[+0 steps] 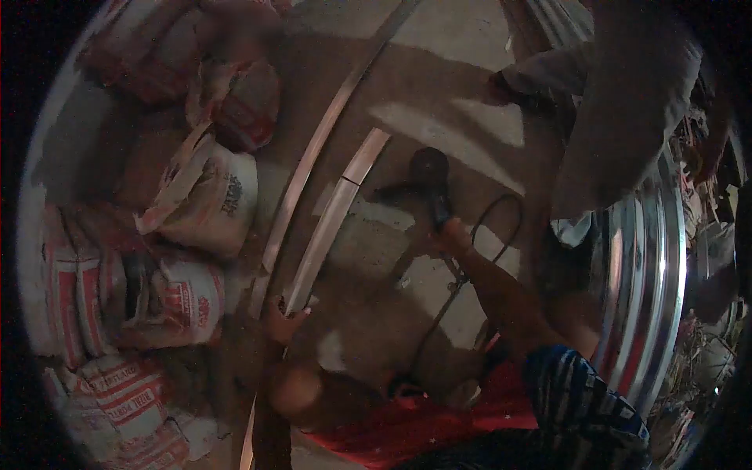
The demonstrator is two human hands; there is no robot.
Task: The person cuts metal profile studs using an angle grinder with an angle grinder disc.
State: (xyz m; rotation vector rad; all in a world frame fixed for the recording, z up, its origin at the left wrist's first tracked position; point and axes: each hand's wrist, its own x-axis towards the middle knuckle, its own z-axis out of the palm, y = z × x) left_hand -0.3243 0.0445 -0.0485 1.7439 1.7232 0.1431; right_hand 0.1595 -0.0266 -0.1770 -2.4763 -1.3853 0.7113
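Observation:
My right hand (450,235) is wrapped round the rear of a dark angle grinder (440,205), whose round head points away from me. A side handle juts out to its left, and a black cord (427,342) trails from it across the floor. My left hand (283,319) grips the near end of a pale metal strip (320,243). A dark line crosses that strip near its far end. The grinder is apart from the strip, to its right. Shadow hides some of my left fingers.
A longer metal strip (319,141) lies left of the held one. Several cement bags (231,200) line the left side. On the right are shiny corrugated sheets (646,266) and another person's grey trouser leg (627,110). Concrete floor (376,274) lies between, partly shadowed.

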